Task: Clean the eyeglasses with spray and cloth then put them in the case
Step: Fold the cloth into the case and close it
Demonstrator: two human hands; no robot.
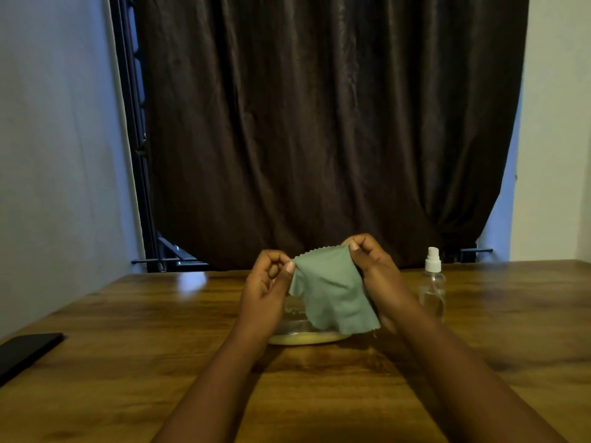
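Observation:
A green cleaning cloth (332,292) with zigzag edges hangs spread between both hands above the table. My left hand (265,289) pinches its upper left corner and my right hand (374,273) pinches its upper right corner. Behind and below the cloth lies a yellowish case (307,337) with a clear lid; the cloth and my hands hide most of it. I cannot make out the eyeglasses. A clear spray bottle (432,282) with a white nozzle stands upright just right of my right hand.
The wooden table (134,362) stretches across the view. A black flat object (25,353) lies at the table's left edge. A dark curtain (319,123) hangs behind the table's far edge.

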